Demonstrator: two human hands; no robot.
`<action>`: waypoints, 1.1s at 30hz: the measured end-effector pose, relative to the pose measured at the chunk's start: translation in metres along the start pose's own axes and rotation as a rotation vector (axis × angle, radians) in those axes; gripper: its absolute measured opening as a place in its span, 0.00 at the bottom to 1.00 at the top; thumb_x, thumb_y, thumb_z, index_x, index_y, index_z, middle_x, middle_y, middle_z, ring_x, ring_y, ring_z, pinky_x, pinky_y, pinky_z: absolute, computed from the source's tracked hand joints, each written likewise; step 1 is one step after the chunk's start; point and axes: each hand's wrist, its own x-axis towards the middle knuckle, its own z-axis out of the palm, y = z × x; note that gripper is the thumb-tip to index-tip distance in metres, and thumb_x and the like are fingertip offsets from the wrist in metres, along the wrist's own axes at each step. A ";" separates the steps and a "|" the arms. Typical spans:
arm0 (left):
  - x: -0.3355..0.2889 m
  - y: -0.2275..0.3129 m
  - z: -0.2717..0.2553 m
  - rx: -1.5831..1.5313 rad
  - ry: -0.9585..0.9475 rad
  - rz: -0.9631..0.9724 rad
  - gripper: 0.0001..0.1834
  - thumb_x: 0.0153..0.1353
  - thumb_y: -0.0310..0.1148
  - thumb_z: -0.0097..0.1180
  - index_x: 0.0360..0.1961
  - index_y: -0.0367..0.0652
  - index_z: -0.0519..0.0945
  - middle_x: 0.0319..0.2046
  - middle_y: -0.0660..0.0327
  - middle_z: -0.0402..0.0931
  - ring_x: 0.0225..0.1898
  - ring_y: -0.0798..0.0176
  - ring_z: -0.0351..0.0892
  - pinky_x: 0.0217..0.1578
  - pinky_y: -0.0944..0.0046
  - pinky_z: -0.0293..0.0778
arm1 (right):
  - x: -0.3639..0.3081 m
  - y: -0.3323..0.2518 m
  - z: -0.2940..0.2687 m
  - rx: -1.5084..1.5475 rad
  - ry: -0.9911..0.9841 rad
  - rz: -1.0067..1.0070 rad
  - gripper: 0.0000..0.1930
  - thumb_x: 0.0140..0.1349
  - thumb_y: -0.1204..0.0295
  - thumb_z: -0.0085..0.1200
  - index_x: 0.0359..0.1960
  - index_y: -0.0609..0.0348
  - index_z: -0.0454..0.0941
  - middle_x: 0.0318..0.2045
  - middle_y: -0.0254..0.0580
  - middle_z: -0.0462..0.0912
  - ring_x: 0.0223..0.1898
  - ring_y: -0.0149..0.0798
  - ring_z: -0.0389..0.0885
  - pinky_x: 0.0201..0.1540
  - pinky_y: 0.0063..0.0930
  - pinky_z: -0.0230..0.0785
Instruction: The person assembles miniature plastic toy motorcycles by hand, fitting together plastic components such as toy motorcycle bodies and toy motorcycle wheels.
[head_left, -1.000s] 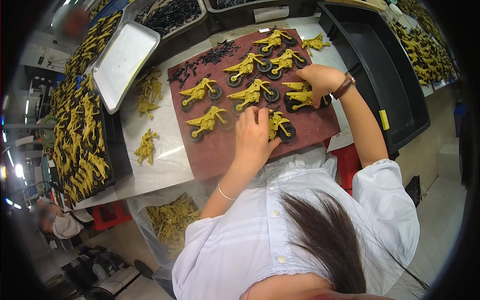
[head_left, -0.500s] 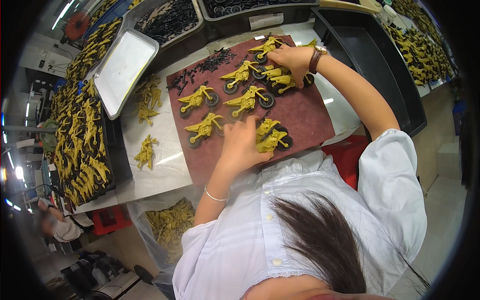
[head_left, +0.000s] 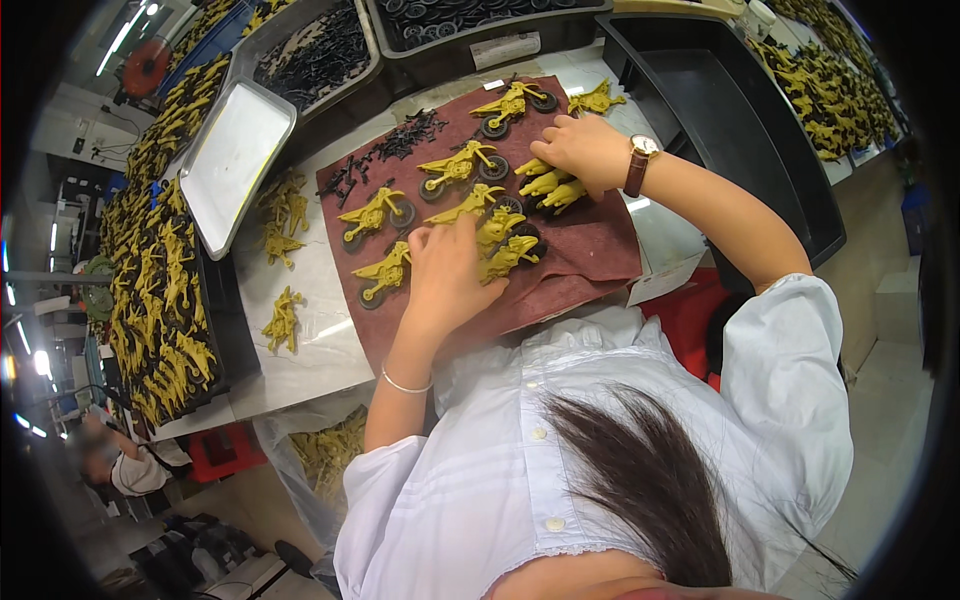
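Note:
My left hand (head_left: 450, 275) is closed at a pair of yellow toy motorcycles (head_left: 512, 252) near the front of the dark red mat (head_left: 575, 255). Its fingertips cover part of another toy motorcycle (head_left: 468, 203) just beyond. With bent fingers, my right hand (head_left: 585, 152) grips a tight bunch of toy motorcycles (head_left: 548, 186) at the mat's right side; the palm hides part of them. More yellow motorcycles with black wheels lie on the mat: one at the far edge (head_left: 512, 101), one in the middle (head_left: 460, 165), and two at the left (head_left: 370, 215).
Small black parts (head_left: 400, 140) are scattered on the mat's far left. Loose yellow bodies (head_left: 283, 320) lie on the table left of it. A white tray (head_left: 228, 165) leans against bins heaped with yellow pieces. A large black bin (head_left: 720, 110) stands at the right.
My left hand and the front pair of motorcycles have slid farther from my body. My right hand has come nearer with its bunch, away from the far motorcycle. The view has shifted slightly.

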 end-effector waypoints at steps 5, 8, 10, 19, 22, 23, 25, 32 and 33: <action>0.001 0.009 -0.010 -0.113 -0.189 -0.068 0.43 0.33 0.38 0.71 0.53 0.34 0.67 0.34 0.48 0.78 0.38 0.46 0.76 0.48 0.56 0.62 | -0.004 0.002 0.004 0.010 0.068 -0.048 0.33 0.28 0.74 0.71 0.43 0.53 0.72 0.41 0.36 0.77 0.47 0.42 0.74 0.42 0.36 0.74; -0.007 0.002 -0.021 -0.293 -0.299 -0.050 0.42 0.32 0.37 0.71 0.52 0.34 0.68 0.33 0.46 0.78 0.38 0.43 0.76 0.44 0.56 0.67 | -0.010 0.003 0.005 0.020 0.095 -0.052 0.33 0.28 0.74 0.71 0.43 0.53 0.72 0.41 0.36 0.77 0.47 0.43 0.74 0.41 0.36 0.73; -0.014 -0.004 -0.030 -0.443 -0.396 0.021 0.43 0.32 0.37 0.72 0.52 0.33 0.68 0.36 0.45 0.78 0.41 0.47 0.78 0.43 0.57 0.72 | -0.012 0.004 0.009 0.009 0.131 -0.058 0.33 0.28 0.75 0.70 0.43 0.53 0.72 0.41 0.36 0.76 0.46 0.42 0.74 0.41 0.36 0.73; -0.008 -0.029 -0.011 -0.375 -0.072 -0.188 0.43 0.38 0.34 0.73 0.58 0.35 0.67 0.42 0.49 0.77 0.44 0.52 0.78 0.48 0.59 0.72 | -0.004 0.007 0.003 0.106 0.028 -0.011 0.48 0.21 0.71 0.74 0.54 0.50 0.68 0.52 0.35 0.72 0.59 0.44 0.65 0.50 0.46 0.68; -0.008 -0.029 -0.002 -0.160 0.090 -0.086 0.44 0.38 0.36 0.75 0.59 0.38 0.69 0.46 0.52 0.76 0.46 0.53 0.77 0.51 0.56 0.68 | 0.001 0.009 -0.006 0.099 0.008 0.033 0.54 0.17 0.67 0.77 0.59 0.48 0.67 0.61 0.37 0.66 0.65 0.47 0.59 0.54 0.51 0.64; -0.009 -0.028 -0.003 0.010 0.165 -0.053 0.45 0.37 0.38 0.75 0.59 0.40 0.69 0.48 0.55 0.75 0.47 0.55 0.75 0.53 0.55 0.65 | -0.001 0.007 -0.008 0.101 0.007 0.029 0.54 0.17 0.67 0.77 0.59 0.48 0.67 0.61 0.37 0.66 0.65 0.47 0.59 0.54 0.51 0.64; -0.016 -0.024 -0.007 -0.032 0.195 -0.074 0.42 0.37 0.39 0.75 0.57 0.43 0.71 0.50 0.58 0.73 0.48 0.56 0.73 0.54 0.53 0.60 | -0.006 0.004 -0.006 0.089 0.195 0.071 0.52 0.19 0.67 0.77 0.58 0.48 0.68 0.62 0.38 0.65 0.65 0.47 0.59 0.55 0.51 0.63; -0.114 -0.028 -0.016 -0.122 0.168 -0.006 0.17 0.40 0.32 0.72 0.33 0.42 0.80 0.34 0.60 0.77 0.40 0.55 0.75 0.45 0.59 0.67 | -0.098 -0.068 0.007 0.345 0.260 -0.054 0.18 0.43 0.71 0.66 0.35 0.59 0.73 0.34 0.45 0.77 0.39 0.48 0.77 0.38 0.41 0.72; -0.124 -0.033 -0.014 -0.091 0.145 -0.025 0.17 0.40 0.31 0.72 0.32 0.42 0.81 0.34 0.60 0.77 0.40 0.55 0.75 0.45 0.58 0.67 | -0.111 -0.075 0.012 0.361 0.228 -0.050 0.15 0.44 0.71 0.64 0.33 0.59 0.73 0.31 0.44 0.77 0.36 0.48 0.78 0.36 0.41 0.73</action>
